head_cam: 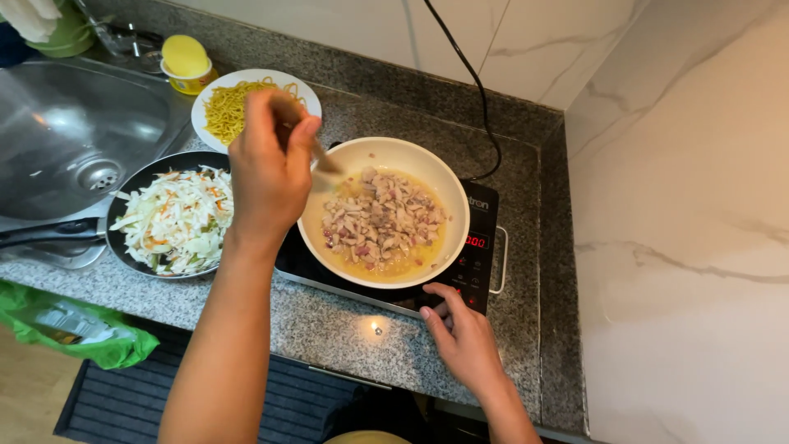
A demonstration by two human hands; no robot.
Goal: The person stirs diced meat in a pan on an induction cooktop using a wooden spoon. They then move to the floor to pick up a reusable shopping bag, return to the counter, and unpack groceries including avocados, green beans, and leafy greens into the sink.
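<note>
Gripping a wooden utensil (323,159), the left hand (271,168) has its grip closed round the handle above the round white frying pan (450,193) of chopped meat in yellow oil. Pan sits on the black induction cooker (481,226), speckled granite tabletop (329,321). Right hand (464,333): grip loose, holding nothing, fingertips (437,289) touching the cooker's control panel. Black pan of shredded vegetables (177,218) just left.

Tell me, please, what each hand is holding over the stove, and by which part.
The left hand grips a wooden utensil by its upper handle; its tip is in the white pan. The right hand holds nothing, fingertips on the cooker's panel.
</note>
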